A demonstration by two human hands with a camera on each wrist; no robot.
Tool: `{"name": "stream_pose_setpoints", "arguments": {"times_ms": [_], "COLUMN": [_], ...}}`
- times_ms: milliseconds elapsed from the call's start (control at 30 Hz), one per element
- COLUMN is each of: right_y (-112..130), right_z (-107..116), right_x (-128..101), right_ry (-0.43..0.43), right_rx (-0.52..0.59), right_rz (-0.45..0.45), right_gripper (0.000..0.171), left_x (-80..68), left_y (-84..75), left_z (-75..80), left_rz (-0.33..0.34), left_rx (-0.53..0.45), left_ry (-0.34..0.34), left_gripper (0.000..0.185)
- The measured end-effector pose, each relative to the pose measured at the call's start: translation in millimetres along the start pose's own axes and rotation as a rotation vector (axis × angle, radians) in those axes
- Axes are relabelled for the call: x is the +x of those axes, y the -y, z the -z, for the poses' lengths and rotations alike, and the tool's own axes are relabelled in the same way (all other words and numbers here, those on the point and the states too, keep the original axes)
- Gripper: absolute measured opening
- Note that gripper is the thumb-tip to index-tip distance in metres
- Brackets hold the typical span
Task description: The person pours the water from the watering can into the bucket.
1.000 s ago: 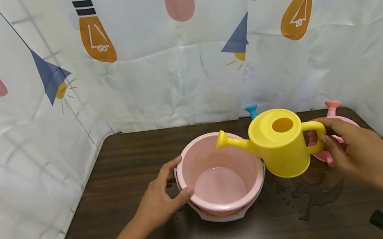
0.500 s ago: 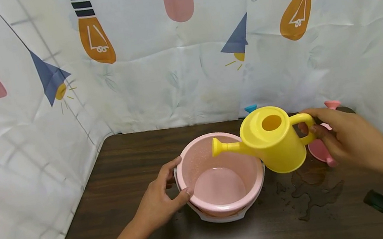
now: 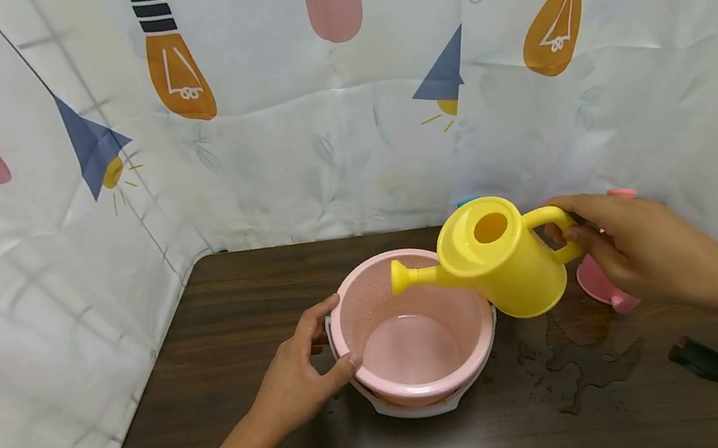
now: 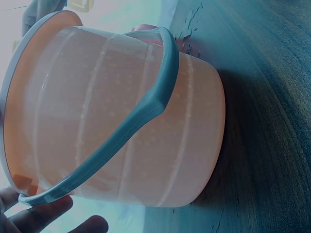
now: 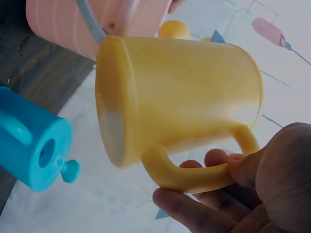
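Observation:
A pink bucket (image 3: 421,390) with a little water in it stands mid-table; its grey handle (image 4: 146,107) lies folded down against its side. My left hand (image 3: 335,337) holds the bucket's left rim, thumb on the edge, fingers (image 4: 43,218) round the side. My right hand (image 3: 568,234) grips the handle of a yellow watering can (image 3: 506,263). The can hangs in the air, tilted, with its spout over the bucket's right rim. From the right wrist, the fingers (image 5: 194,208) curl through the can's handle (image 5: 194,177).
A blue watering can (image 5: 34,145) lies behind the yellow one, and a pink one (image 3: 597,284) sits at the right under my hand. Spilled water (image 3: 584,353) lies on the dark wood table (image 3: 208,342) right of the bucket. Patterned curtains close in the back and sides.
The right hand has lifted the yellow can, carried it left and tilted it, so the spout now reaches over the bucket. Left hand and bucket are still.

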State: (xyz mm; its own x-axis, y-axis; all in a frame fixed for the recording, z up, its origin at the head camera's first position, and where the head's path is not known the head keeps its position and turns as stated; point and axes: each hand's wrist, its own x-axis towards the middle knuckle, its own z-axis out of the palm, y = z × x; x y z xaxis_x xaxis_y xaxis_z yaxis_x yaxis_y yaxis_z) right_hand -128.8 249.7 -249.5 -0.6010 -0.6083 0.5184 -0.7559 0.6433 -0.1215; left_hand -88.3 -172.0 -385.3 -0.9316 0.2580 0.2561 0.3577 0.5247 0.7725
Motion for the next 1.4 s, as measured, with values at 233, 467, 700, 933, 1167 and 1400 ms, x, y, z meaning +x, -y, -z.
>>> {"name": "stream_pose_setpoints", "arguments": {"times_ms": [233, 467, 700, 933, 1167, 1400], "right_y": [-4.3, -6.4, -5.7, -3.3, 0.5, 2.7], "right_z": [2.3, 3.6, 5.4, 6.9, 7.6, 7.6], "right_x": [11.8, 21.4, 26.4, 32.3, 36.9, 40.1], "right_ry": [0.066, 0.116, 0.142, 0.154, 0.152, 0.144], "right_rx": [0.024, 0.045, 0.060, 0.044, 0.020, 0.017], "right_rz": [0.023, 0.010, -0.006, 0.001, 0.018, 0.043], "right_gripper": [0.048, 0.041, 0.040, 0.039, 0.035, 0.035], "left_x": [-1.2, -1.9, -2.0, -1.3, -1.6, -1.6], "left_y": [0.9, 0.2, -1.1, -1.6, -2.0, -2.2], "left_z": [-0.7, -1.6, -2.1, -1.3, -0.6, -0.6], "left_rz": [0.002, 0.015, 0.014, 0.019, 0.034, 0.051], "left_rx": [-0.007, -0.006, -0.005, -0.004, -0.009, -0.009], "left_ry": [-0.002, -0.004, -0.003, 0.000, 0.004, 0.008], "left_gripper": [0.074, 0.074, 0.074, 0.074, 0.074, 0.074]}}
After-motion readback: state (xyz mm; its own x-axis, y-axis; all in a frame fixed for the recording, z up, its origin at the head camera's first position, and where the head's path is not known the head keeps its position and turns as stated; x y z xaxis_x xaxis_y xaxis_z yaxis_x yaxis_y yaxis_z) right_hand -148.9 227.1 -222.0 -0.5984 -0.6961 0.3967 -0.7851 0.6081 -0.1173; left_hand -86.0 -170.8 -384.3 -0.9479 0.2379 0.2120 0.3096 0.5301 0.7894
